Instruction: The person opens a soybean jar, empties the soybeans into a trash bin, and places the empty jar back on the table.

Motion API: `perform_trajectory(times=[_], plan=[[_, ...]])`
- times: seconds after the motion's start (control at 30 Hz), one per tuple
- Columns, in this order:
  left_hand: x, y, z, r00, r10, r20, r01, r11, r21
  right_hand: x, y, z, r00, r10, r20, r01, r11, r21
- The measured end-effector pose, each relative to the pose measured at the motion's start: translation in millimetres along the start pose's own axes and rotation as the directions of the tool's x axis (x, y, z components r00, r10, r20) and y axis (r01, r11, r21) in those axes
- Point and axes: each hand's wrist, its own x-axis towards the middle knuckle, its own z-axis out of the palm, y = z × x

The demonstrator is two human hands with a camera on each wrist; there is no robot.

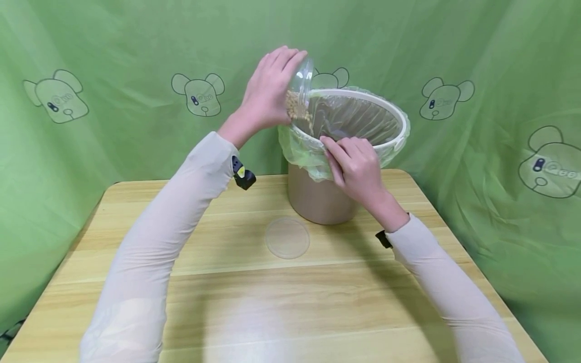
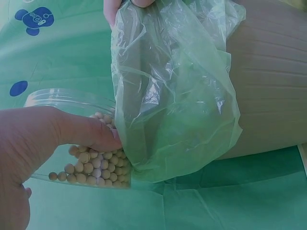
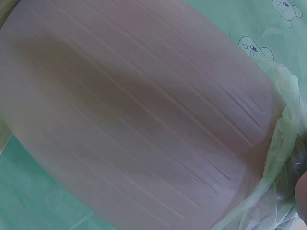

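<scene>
My left hand (image 1: 268, 91) grips a clear plastic jar (image 1: 303, 75) tipped on its side at the left rim of a trash can (image 1: 320, 199). Small round beige balls (image 2: 91, 167) lie along the jar's lower wall and reach its mouth, some at the rim. A thin green trash bag (image 2: 177, 105) lines the can and folds down over the outside, under a white ring (image 1: 401, 121). With fingers curled over the near rim, my right hand (image 1: 358, 166) holds the can and bag edge. The can's bottom inside is hidden.
A clear round lid (image 1: 287, 238) lies flat on the wooden table (image 1: 254, 302), in front of the can. Green curtains (image 1: 136, 45) with printed bear heads hang close behind and on both sides.
</scene>
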Motion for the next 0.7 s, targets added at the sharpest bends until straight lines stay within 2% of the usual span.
perform_trajectory(times=[0.7], plan=[[-0.1, 6.4, 0.6, 0.999, 0.051, 0.008, -0.051, 0.998, 0.020, -1.3, 0.6, -0.8, 1.000, -0.008, 0.005, 0.008, 1.000, 0.001]])
